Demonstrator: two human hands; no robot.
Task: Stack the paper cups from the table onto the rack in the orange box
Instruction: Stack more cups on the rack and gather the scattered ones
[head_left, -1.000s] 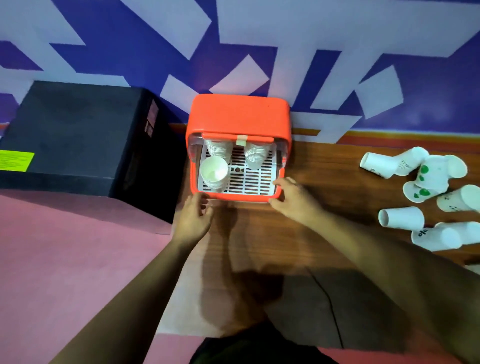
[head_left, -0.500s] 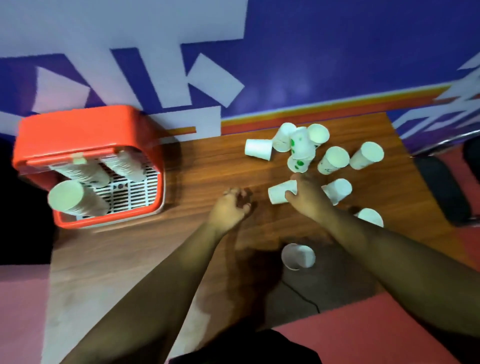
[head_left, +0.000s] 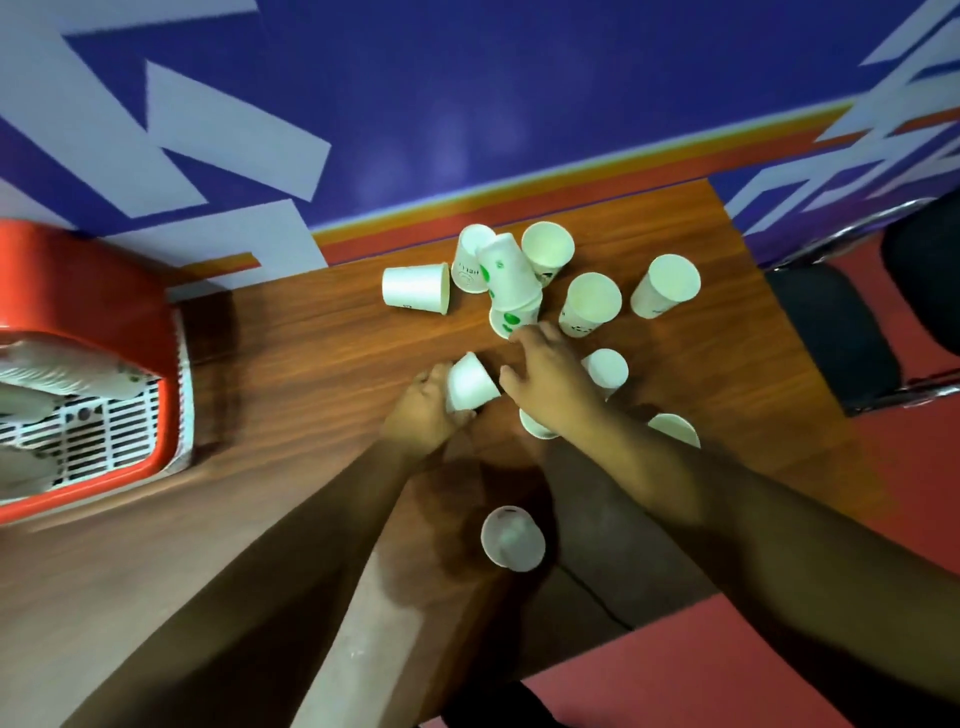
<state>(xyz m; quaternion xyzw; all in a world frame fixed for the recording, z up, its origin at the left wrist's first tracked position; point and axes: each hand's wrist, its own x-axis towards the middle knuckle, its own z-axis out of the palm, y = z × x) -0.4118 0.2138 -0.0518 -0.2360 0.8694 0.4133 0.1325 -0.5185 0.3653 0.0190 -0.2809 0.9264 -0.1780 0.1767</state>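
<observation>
Wood-grain bench (head_left: 311, 353) seen from above, set against a blue wall (head_left: 519, 78) with white shapes and an orange stripe along its base. The orange box (head_left: 78, 280) stands at the bench's left end, cut off by the frame edge. A dark chair (head_left: 831, 332) stands off the bench's right end. Inside the box lies the white slotted rack (head_left: 104, 431), with blurred stacked cups (head_left: 62, 371) leaning over it.

Both forearms reach in from the near edge and meet at mid-bench. The left hand (head_left: 421, 410) has its fingers curled round a white paper cup, the held cup (head_left: 470, 382), which is tilted with its base up and away from the person. The right hand (head_left: 545, 374) is just beside it, fingers loosely extended, with the fingertips at a green-spotted cup (head_left: 511, 319); part of another cup shows beneath its wrist.

The loose cups (head_left: 589, 301) are scattered across the far right of the bench, well apart from the box. Some lie on their sides, and two with green spots are nested together. One more cup (head_left: 511, 538) lies alone near the front edge.
</observation>
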